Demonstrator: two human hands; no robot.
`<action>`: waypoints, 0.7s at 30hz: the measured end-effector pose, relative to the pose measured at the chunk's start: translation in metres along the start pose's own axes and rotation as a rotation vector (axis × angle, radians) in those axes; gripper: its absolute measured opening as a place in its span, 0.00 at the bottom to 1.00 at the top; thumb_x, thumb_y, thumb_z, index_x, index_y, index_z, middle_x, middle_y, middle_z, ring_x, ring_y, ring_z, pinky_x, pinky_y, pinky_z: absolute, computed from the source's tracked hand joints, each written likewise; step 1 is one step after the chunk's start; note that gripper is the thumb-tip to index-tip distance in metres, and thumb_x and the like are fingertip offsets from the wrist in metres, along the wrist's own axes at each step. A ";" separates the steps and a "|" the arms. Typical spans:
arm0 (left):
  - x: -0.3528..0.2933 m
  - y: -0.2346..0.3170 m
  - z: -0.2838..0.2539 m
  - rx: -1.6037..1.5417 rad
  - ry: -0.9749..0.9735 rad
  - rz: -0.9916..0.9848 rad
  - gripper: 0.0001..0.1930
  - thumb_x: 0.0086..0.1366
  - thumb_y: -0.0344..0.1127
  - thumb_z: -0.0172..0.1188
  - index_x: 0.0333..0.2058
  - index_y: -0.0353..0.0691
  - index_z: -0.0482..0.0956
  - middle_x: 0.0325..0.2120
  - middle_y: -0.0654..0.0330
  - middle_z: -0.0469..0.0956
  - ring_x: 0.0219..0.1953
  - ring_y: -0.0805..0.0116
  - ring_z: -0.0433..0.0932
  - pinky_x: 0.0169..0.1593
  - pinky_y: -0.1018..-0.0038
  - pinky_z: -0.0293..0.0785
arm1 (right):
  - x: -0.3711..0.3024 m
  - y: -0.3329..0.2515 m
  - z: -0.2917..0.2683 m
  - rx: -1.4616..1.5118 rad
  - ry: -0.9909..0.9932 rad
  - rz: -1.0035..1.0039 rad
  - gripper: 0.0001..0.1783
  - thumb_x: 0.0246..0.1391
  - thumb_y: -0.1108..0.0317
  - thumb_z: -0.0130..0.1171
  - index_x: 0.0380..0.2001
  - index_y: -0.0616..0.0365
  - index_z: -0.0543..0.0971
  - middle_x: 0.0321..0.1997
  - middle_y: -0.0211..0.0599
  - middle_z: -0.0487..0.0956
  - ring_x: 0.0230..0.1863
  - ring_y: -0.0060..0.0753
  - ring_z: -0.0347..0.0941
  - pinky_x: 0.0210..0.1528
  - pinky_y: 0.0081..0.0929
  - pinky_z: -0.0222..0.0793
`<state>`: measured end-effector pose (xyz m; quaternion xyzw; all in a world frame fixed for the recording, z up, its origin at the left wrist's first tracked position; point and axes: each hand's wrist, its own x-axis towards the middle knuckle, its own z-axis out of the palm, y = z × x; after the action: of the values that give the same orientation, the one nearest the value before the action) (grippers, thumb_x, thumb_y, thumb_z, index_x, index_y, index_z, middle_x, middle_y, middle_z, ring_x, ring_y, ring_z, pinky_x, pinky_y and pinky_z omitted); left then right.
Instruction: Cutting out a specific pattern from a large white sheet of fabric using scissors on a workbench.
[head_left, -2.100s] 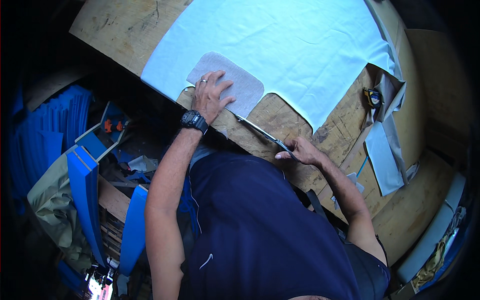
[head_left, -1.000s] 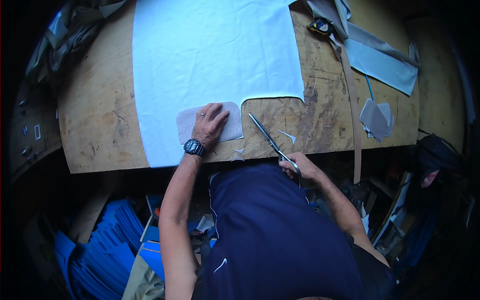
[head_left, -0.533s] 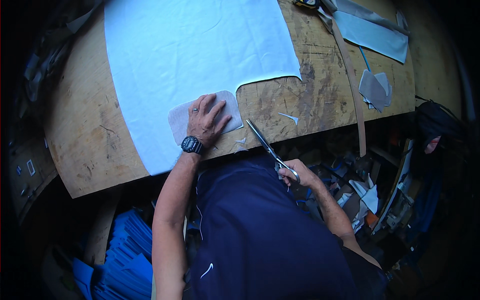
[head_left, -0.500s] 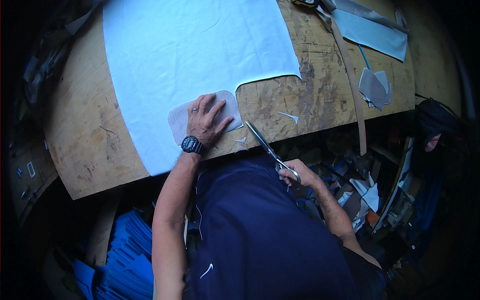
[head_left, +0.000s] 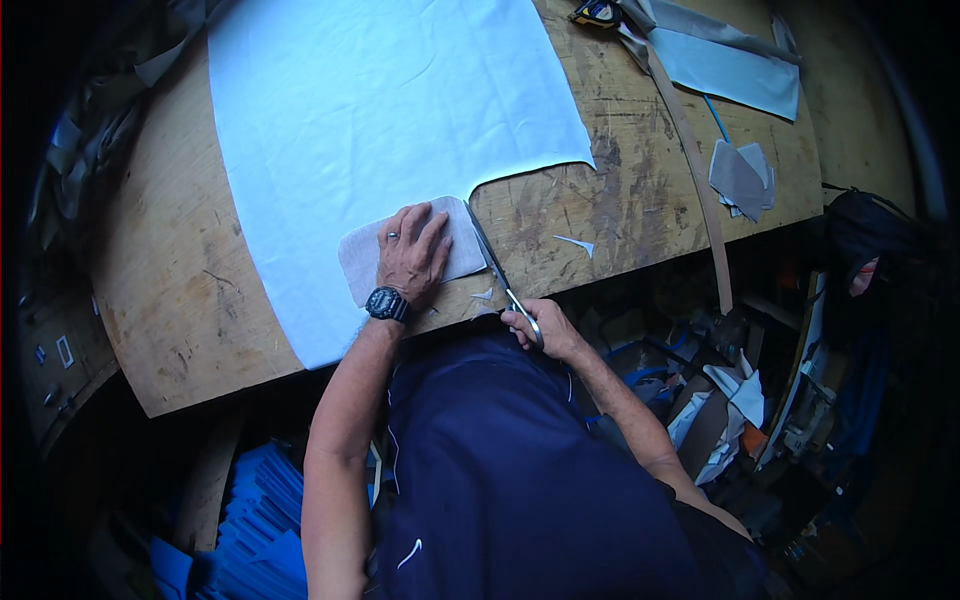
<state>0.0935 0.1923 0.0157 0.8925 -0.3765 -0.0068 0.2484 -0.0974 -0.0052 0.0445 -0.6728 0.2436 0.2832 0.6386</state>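
Note:
A large sheet of pale bluish-white fabric (head_left: 370, 110) covers the middle of the wooden table and runs down over its near side. On its near right corner rests a light grey rounded pattern piece (head_left: 358, 255). My left hand (head_left: 410, 255) lies flat on that piece, fingers stretched out, pressing it to the sheet. A pair of long metal scissors (head_left: 503, 280) is held by its handles in my right hand (head_left: 545, 328) at the table's front edge. Its blades run along the right edge of the pattern piece, with the tips at the fabric's cut inner corner.
Small fabric offcuts (head_left: 577, 243) lie right of the scissors. Farther right are a long tan strip (head_left: 690, 130) hanging over the edge, stacked grey pieces (head_left: 741, 180), folded fabric (head_left: 730, 75) and a tape measure (head_left: 597, 12). Blue sheets (head_left: 262, 500) sit below the table.
My right hand has brought the scissors left and forward, up against the pattern piece's right edge. My left hand stays on the piece, and the whole view has shifted slightly.

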 end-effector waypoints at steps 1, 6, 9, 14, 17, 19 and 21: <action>0.000 0.000 -0.001 0.005 0.000 -0.002 0.22 0.65 0.40 0.64 0.58 0.46 0.76 0.59 0.55 0.70 0.65 0.54 0.66 0.67 0.56 0.59 | 0.002 -0.002 0.003 -0.005 -0.002 -0.001 0.26 0.65 0.45 0.61 0.28 0.60 0.77 0.19 0.27 0.76 0.20 0.18 0.72 0.25 0.22 0.69; 0.001 0.000 -0.001 -0.001 0.002 -0.003 0.22 0.65 0.40 0.64 0.58 0.46 0.76 0.59 0.55 0.70 0.65 0.54 0.66 0.67 0.56 0.58 | 0.003 -0.002 0.010 0.089 0.034 -0.006 0.29 0.61 0.40 0.64 0.26 0.59 0.76 0.17 0.26 0.75 0.19 0.17 0.71 0.23 0.21 0.67; 0.001 0.000 -0.002 0.001 0.008 -0.003 0.22 0.65 0.40 0.64 0.58 0.46 0.76 0.59 0.55 0.70 0.65 0.54 0.66 0.67 0.56 0.59 | 0.002 -0.006 0.008 0.098 0.027 -0.002 0.30 0.61 0.40 0.64 0.26 0.59 0.76 0.17 0.26 0.75 0.19 0.17 0.71 0.23 0.21 0.67; 0.000 0.000 -0.001 0.005 0.017 0.007 0.23 0.65 0.40 0.65 0.57 0.46 0.76 0.59 0.55 0.71 0.65 0.54 0.66 0.67 0.56 0.59 | 0.002 -0.002 0.008 0.081 0.031 -0.017 0.30 0.60 0.40 0.64 0.25 0.59 0.76 0.17 0.26 0.74 0.19 0.17 0.70 0.23 0.21 0.67; 0.000 0.001 -0.001 0.008 0.015 0.003 0.22 0.64 0.40 0.65 0.57 0.46 0.76 0.59 0.55 0.71 0.65 0.54 0.66 0.67 0.56 0.59 | 0.003 0.000 0.012 0.049 0.065 -0.015 0.30 0.60 0.41 0.66 0.24 0.59 0.76 0.15 0.25 0.73 0.18 0.16 0.69 0.22 0.21 0.66; 0.000 0.001 -0.001 0.004 0.023 0.006 0.22 0.64 0.40 0.65 0.57 0.46 0.77 0.59 0.55 0.71 0.65 0.54 0.66 0.67 0.56 0.59 | 0.004 -0.001 0.015 0.076 0.088 0.012 0.29 0.59 0.42 0.67 0.22 0.59 0.76 0.14 0.24 0.71 0.16 0.16 0.67 0.21 0.21 0.65; -0.002 0.000 0.000 0.008 0.021 0.006 0.23 0.64 0.40 0.65 0.57 0.46 0.77 0.59 0.55 0.71 0.65 0.54 0.66 0.67 0.56 0.59 | 0.003 -0.004 0.015 0.058 0.102 0.015 0.29 0.59 0.43 0.68 0.22 0.59 0.76 0.14 0.24 0.71 0.16 0.16 0.66 0.20 0.21 0.64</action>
<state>0.0924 0.1936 0.0158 0.8923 -0.3766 0.0048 0.2489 -0.0939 0.0102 0.0449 -0.6657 0.2888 0.2460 0.6425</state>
